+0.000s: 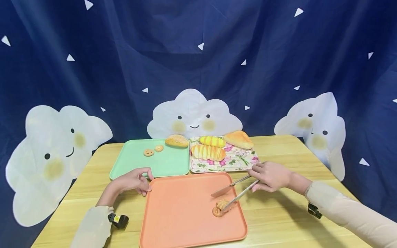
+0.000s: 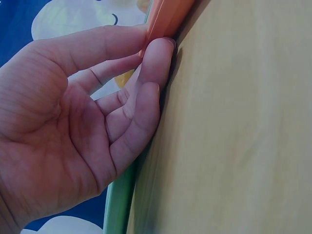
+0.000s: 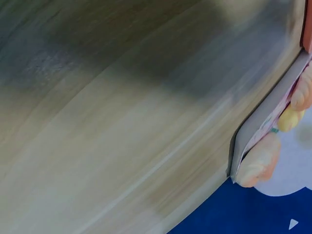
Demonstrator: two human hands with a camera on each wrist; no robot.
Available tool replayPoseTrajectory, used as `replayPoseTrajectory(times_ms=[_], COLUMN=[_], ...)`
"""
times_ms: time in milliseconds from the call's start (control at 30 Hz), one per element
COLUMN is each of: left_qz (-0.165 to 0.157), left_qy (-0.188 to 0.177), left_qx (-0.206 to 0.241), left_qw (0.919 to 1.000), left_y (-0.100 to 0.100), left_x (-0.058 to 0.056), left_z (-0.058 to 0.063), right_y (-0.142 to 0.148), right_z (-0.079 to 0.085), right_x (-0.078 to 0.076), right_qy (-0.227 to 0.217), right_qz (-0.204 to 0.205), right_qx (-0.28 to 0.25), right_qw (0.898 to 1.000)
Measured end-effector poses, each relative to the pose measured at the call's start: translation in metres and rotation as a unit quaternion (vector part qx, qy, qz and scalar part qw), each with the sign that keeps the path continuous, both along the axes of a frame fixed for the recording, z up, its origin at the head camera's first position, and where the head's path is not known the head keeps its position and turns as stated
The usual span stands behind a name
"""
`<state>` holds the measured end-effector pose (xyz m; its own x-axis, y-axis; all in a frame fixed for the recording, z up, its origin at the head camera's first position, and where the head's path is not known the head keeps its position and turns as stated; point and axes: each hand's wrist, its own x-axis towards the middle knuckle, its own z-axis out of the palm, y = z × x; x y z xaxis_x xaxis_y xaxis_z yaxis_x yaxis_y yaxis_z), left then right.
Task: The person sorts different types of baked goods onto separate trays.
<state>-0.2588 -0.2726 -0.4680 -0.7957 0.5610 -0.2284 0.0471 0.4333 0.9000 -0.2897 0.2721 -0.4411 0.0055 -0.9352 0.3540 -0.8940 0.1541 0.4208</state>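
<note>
My left hand (image 1: 136, 181) pinches the left rim of the orange tray (image 1: 176, 213) near its far corner; in the left wrist view the thumb and fingers (image 2: 158, 61) meet at that rim. Held in my right hand (image 1: 270, 177) is a pair of metal tongs (image 1: 240, 195), its arms spread apart over the right side of the tray. A flower-shaped cookie (image 1: 222, 204) and a round swirled cookie (image 1: 216, 212) lie together there. The nearer tong tip is right at these cookies, while the other tip stands farther back.
Behind on the left, a green tray (image 1: 133, 165) bears two small cookies (image 1: 149, 152) and a sugared bun (image 1: 176, 140). Beside it, a floral tray (image 1: 242, 163) carries several breads (image 1: 208, 152). All stand on a wooden table (image 1: 279, 213) before a blue curtain (image 1: 173, 62).
</note>
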Motion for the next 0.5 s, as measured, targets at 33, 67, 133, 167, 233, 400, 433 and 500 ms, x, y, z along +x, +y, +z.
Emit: replayPoseTrajectory(times_ms=[33,67,133,167,233,400,433,500], left_qz=[0.0,0.0,0.002,0.003,0.006,0.005,0.003,-0.003], left_qy=[0.001,0.003,0.006,0.006,0.005,0.001,0.001,0.0], left_qx=[-0.001,-0.003,-0.003,-0.004,-0.005,-0.004,-0.001,0.004], left_qw=[1.0,1.0,1.0,1.0,1.0,1.0,1.0,1.0], left_y=[0.0,0.0,-0.001,-0.001,-0.001,-0.001,0.0,0.001], left_x=[0.0,0.0,-0.001,-0.001,-0.001,0.0,0.0,0.001], left_z=[0.0,0.0,0.001,0.001,0.001,0.0,0.0,0.0], right_y=[0.001,0.002,0.002,0.002,0.0,-0.002,-0.003,-0.004], right_z=[0.001,0.001,0.003,0.003,0.005,0.009,0.01,0.011], right_x=[-0.001,-0.001,-0.001,-0.001,-0.001,0.001,0.001,0.002], right_qy=[0.007,0.013,0.025,0.031,0.037,0.051,0.053,0.057], right_qz=[0.002,0.005,0.011,0.014,0.017,0.004,0.0,-0.007], right_qx=[-0.005,-0.011,-0.022,-0.025,-0.032,-0.025,-0.023,-0.021], right_qw=[1.0,1.0,0.999,0.999,0.999,0.998,0.998,0.998])
